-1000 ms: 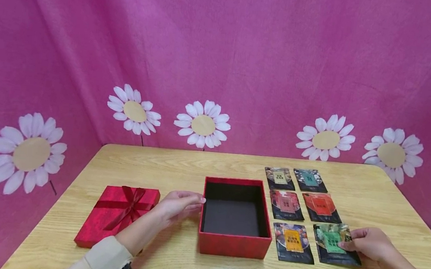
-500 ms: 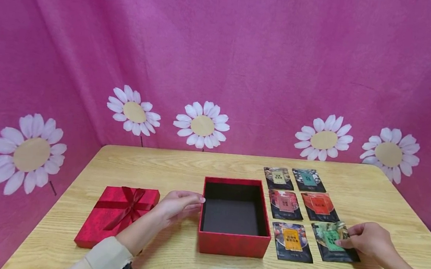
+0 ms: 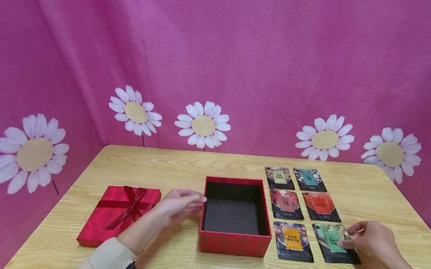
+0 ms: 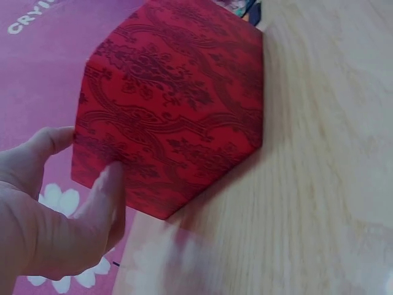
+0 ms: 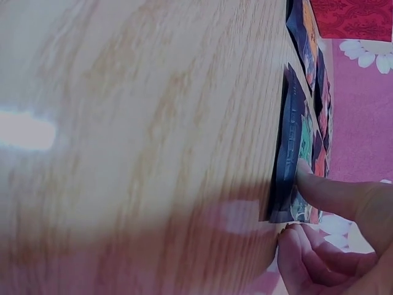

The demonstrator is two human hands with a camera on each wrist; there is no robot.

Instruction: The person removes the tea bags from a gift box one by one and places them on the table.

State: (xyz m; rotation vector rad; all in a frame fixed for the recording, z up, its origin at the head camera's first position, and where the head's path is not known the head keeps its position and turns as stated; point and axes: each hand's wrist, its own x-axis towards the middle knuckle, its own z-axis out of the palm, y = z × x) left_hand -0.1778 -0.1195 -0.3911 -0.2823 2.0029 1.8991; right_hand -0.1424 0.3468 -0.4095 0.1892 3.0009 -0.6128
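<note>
In the head view, my left hand (image 3: 181, 202) rests against the left side of an open red gift box (image 3: 234, 243), its thumb at the rim. The left wrist view shows extended fingers (image 4: 101, 212) touching the patterned box wall (image 4: 166, 117). Inside, the box is black, and nothing lies in it. At the right, my right hand (image 3: 373, 240) pinches the right edge of a black sachet with a green label (image 3: 333, 243), thumb on top. The sachet lies about flat on the table. In the right wrist view the other fingers (image 5: 313, 258) curl beside its edge.
Left of the box lies its red lid (image 3: 118, 216) with a ribbon bow. Several sachets lie in two columns right of the box, including an orange-labelled one (image 3: 294, 242) and a red one (image 3: 322, 206). A pink daisy curtain (image 3: 245, 68) hangs behind the wooden table (image 3: 181, 161).
The green-labelled sachet's raised far right corner has come down flatter on the table, my right hand shifting slightly with it. My left hand stays at the box.
</note>
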